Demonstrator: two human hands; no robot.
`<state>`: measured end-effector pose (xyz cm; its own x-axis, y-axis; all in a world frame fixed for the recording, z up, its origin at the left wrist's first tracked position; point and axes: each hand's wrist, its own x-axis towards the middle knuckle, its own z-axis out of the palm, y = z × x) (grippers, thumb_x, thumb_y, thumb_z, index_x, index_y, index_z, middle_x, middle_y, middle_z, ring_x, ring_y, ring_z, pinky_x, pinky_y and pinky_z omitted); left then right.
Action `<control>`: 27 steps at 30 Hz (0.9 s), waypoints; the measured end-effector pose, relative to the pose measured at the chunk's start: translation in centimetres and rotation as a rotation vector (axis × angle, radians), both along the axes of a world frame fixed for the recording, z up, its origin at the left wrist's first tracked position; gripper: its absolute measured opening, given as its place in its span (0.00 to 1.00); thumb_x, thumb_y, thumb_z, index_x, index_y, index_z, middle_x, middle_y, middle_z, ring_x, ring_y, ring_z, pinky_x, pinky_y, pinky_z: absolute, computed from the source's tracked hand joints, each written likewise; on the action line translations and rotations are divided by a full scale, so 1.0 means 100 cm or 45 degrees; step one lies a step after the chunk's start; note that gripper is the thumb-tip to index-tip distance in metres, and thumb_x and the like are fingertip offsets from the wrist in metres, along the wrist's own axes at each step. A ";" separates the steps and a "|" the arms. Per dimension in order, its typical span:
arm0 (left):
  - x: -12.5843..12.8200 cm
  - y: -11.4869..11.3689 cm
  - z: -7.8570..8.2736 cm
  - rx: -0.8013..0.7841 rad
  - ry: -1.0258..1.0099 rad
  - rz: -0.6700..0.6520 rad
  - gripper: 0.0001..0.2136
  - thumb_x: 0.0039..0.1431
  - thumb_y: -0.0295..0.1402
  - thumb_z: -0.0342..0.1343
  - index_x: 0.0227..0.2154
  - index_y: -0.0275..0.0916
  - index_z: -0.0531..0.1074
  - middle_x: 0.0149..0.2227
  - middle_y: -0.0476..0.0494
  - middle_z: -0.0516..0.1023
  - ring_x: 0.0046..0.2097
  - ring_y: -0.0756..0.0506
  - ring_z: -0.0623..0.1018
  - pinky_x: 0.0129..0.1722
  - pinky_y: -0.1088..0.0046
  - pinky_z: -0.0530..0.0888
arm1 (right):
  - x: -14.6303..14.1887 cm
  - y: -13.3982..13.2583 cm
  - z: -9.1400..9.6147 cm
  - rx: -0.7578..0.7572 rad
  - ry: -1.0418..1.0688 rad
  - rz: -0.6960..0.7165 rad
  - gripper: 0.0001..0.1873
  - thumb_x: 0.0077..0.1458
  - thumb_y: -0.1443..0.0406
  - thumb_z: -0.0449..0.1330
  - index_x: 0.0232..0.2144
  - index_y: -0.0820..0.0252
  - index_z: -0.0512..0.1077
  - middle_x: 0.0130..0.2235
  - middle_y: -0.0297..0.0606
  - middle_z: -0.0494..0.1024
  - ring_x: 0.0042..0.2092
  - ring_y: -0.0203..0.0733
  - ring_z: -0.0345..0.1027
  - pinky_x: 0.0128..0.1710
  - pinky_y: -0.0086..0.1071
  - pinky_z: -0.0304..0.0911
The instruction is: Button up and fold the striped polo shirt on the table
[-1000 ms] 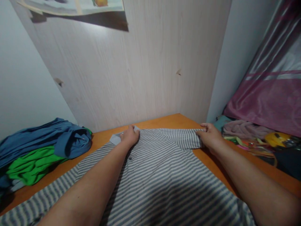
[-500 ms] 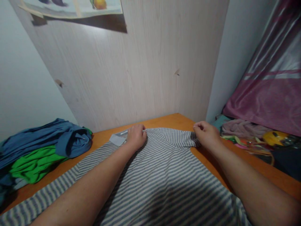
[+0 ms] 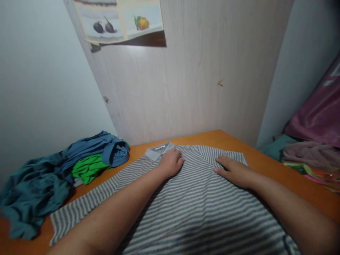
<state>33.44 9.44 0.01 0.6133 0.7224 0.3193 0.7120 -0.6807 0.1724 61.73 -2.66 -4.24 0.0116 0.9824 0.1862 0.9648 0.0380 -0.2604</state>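
A grey-and-white striped polo shirt (image 3: 186, 198) with a plain grey collar (image 3: 153, 154) lies spread out, collar away from me and both short sleeves out to the sides. My left hand (image 3: 171, 163) rests just right of the collar, its fingers curled down onto the shirt; their tips are hidden. My right hand (image 3: 233, 170) lies palm down where the right sleeve (image 3: 231, 153) meets the body, with fingers stretched and thumb apart. My forearms cover parts of the shirt's sides, and its lower end runs out of view.
An orange table (image 3: 209, 137) bears the shirt and meets a pale wood-grain panel (image 3: 191, 88). At left are heaped blue clothes (image 3: 92, 145), a green garment (image 3: 89, 168) and a dark teal garment (image 3: 39, 187). Folded mauve cloth (image 3: 308, 154) sits at right below a pink curtain-like sheet (image 3: 318, 109).
My right hand has let go of the right sleeve's end and moved inward, now flat on the shirt. My left hand stays by the collar. The view has turned left and slightly up.
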 end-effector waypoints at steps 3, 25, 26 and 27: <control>-0.029 0.017 0.001 0.086 -0.049 0.299 0.14 0.66 0.39 0.49 0.44 0.38 0.74 0.48 0.34 0.76 0.53 0.37 0.73 0.54 0.61 0.67 | 0.002 0.002 -0.002 0.000 -0.011 0.000 0.39 0.61 0.44 0.49 0.63 0.65 0.67 0.66 0.51 0.63 0.68 0.56 0.52 0.68 0.47 0.50; -0.223 0.028 0.019 -0.134 0.070 0.829 0.09 0.61 0.30 0.52 0.38 0.37 0.77 0.42 0.38 0.82 0.45 0.41 0.79 0.42 0.71 0.71 | 0.016 0.016 -0.021 -0.039 -0.114 0.001 0.44 0.61 0.42 0.43 0.65 0.68 0.63 0.68 0.50 0.59 0.69 0.56 0.49 0.69 0.47 0.45; -0.234 0.022 0.019 -0.153 0.090 0.853 0.09 0.60 0.30 0.52 0.37 0.38 0.77 0.41 0.39 0.82 0.44 0.41 0.79 0.41 0.71 0.71 | 0.017 0.017 -0.022 -0.043 -0.121 0.001 0.43 0.62 0.42 0.42 0.66 0.68 0.63 0.68 0.50 0.59 0.69 0.56 0.48 0.69 0.47 0.44; -0.244 0.017 0.019 -0.171 0.107 0.875 0.08 0.59 0.30 0.52 0.35 0.38 0.77 0.41 0.39 0.82 0.43 0.42 0.79 0.40 0.72 0.70 | 0.019 0.017 -0.023 -0.050 -0.129 0.001 0.43 0.62 0.43 0.42 0.66 0.68 0.62 0.68 0.50 0.59 0.70 0.56 0.48 0.69 0.46 0.44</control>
